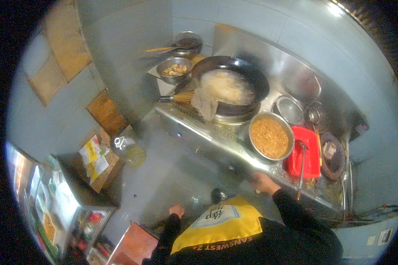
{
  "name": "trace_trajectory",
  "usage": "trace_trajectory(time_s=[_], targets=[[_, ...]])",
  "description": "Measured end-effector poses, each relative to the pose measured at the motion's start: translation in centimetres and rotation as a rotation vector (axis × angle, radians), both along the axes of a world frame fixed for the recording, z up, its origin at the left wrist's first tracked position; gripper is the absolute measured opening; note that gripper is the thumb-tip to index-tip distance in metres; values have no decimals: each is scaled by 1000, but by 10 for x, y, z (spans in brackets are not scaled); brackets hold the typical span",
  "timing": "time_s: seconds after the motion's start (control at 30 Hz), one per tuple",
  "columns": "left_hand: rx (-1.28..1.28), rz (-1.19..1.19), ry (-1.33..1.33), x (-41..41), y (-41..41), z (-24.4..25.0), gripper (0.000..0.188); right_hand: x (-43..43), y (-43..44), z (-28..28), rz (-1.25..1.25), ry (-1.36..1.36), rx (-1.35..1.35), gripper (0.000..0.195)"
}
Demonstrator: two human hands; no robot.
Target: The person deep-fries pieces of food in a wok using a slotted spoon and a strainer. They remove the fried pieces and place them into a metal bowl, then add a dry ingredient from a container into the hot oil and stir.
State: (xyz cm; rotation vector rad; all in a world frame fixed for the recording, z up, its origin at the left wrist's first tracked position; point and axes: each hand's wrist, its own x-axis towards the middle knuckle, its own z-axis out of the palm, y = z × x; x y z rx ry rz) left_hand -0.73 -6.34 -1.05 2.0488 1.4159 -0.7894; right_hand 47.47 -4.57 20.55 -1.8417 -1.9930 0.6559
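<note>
My right hand (264, 183) is at the front edge of the steel stove counter (232, 147), below a metal bowl of orange-brown food (271, 136). Its fingers are blurred, and what they touch cannot be made out. Lower and to the left, my left hand (176, 210) hangs over the floor beside my yellow apron (225, 225), with its fingers partly hidden. On the stove sits a large black wok (263, 82) with pale, cloudy contents. A greyish cloth (205, 104) drapes over the wok's near left rim, beside a bamboo wok brush (182, 97).
A red plastic basin (301, 165) with a ladle (301, 175) lies right of the food bowl. An empty-looking metal bowl (290, 110) stands behind. A bowl of pale chunks (174, 71) is left of the wok. An oil jug (131, 153) and a red-topped box (134, 243) stand left.
</note>
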Motion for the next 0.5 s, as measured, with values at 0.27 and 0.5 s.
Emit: trace_trajectory(time_s=[0.27, 0.5], targets=[[24, 279, -418, -90, 32, -28, 18, -111, 136, -18, 30, 450, -313, 21], [869, -93, 79, -116, 134, 195, 32, -223, 250, -20, -108, 1149, -825, 30]])
